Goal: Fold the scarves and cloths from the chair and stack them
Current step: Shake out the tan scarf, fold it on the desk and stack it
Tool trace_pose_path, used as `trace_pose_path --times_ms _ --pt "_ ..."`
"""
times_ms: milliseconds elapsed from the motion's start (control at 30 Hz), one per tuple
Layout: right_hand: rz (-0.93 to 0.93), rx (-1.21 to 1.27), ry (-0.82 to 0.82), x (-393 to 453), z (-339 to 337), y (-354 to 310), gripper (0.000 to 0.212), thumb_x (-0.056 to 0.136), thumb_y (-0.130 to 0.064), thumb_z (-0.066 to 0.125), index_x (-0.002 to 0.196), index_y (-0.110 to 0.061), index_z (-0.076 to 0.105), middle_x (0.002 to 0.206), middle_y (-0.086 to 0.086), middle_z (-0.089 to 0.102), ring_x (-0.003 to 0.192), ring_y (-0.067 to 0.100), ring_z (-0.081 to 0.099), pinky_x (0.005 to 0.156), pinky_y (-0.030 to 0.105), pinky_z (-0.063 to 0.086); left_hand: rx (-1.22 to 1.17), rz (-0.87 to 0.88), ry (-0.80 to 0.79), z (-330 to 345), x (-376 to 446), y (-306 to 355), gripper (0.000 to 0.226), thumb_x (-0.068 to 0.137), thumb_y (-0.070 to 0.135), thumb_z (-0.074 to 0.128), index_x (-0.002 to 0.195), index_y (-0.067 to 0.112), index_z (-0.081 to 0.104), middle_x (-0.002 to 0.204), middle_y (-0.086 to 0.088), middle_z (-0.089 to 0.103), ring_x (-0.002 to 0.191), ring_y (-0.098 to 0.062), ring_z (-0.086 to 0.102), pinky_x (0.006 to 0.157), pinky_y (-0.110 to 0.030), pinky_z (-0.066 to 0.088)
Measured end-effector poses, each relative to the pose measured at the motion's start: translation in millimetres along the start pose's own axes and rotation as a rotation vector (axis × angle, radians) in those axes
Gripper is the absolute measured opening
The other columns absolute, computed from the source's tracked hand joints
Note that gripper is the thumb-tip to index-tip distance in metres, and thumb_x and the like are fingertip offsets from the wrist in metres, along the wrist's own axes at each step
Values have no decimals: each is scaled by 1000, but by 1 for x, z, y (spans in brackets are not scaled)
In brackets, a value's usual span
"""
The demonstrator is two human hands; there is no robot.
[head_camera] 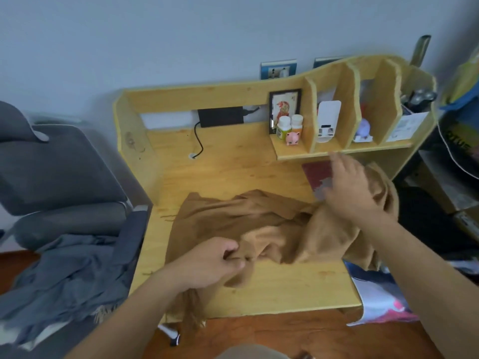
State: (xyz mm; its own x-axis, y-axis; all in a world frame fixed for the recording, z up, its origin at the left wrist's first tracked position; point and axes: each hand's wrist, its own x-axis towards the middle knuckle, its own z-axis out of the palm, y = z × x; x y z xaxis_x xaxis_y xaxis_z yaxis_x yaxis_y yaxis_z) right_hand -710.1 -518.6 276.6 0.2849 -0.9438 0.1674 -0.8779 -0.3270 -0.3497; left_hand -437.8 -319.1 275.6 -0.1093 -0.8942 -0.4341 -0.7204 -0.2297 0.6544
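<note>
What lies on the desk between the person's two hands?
In the head view, only rumpled brown scarf spans the wooden desk between the left hand, which pinches it, and the blurred right hand above it.

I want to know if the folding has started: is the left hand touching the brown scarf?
Touching. In the head view, the left hand pinches a bunched fold of the brown scarf between its curled fingers, with no gap between them.

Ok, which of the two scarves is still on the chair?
The grey scarf, heaped on the chair seat at left. The brown scarf is spread on the desk, gripped by the left hand.
</note>
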Motion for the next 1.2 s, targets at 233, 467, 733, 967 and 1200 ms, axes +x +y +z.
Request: trace_pose_path --times_ms 233,467,733,967,1200 --pt "-380 584 -605 -86 32 -130 18 84 -19 69 102 -17 66 86 -12 68 77 6 62 71 42 52 -61 72 392 3 -16 14 30 82 39 78 100 38 54 90 17 54 79 -1 53 70 -26 47" --pt "-236 709 -667 -75 -3 -115 26 100 -30 61 88 -8 68 74 8 64 66 26 57 64 32 46 -968 -48 324 9 -27 -22 22 92 15 73 113 9 73 106 -11 76 104 -30 71 90 -36 52" --pt "-222 748 -834 -76 -24 -103 32 84 -22 81 113 -15 68 107 -1 71 100 18 67 91 41 51 -856 266 401 -2 -39 1 23 91 10 73 112 16 77 112 -8 77 106 -28 72 91 -42 58" --pt "-164 1038 -715 -97 -23 -133 7 92 -13 71 94 -6 73 87 16 74 80 35 71 74 43 57 -471 277 438 4 -46 17 6 95 24 72 100 22 74 93 -1 75 89 -20 71 83 -52 58" --pt "-57 1301 -646 -106 -30 -133 16 93 -17 61 86 -10 75 89 14 73 81 23 70 70 29 56 -760 262 238 7 -55 9 20 100 27 62 110 19 77 109 -8 76 103 -26 72 92 -47 58"
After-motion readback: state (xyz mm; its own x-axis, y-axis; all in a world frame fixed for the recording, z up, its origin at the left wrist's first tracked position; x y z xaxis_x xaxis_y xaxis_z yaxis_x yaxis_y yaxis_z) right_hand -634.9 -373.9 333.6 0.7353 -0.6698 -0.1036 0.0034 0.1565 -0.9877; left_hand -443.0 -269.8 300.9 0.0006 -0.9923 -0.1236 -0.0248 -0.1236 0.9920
